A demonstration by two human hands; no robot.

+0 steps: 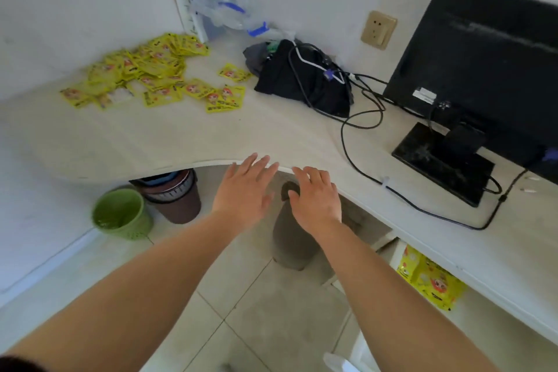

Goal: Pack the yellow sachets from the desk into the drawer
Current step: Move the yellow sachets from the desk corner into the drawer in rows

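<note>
Nearest me, my left hand [246, 187] and right hand [317, 199] hover empty, fingers straight and slightly spread, over the edge of the pale curved desk [181, 136], poised, I judge, to gather the heap of yellow printed sachets [145, 69] far left, well apart from the white drawer [396, 254] lower right.

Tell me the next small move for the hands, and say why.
Probably reach the left hand forward to the nearest yellow sachets and gather a few. It and the right hand are both open and empty at the near edge of the desk, while the sachets lie loose farther back, towards the left.
</note>
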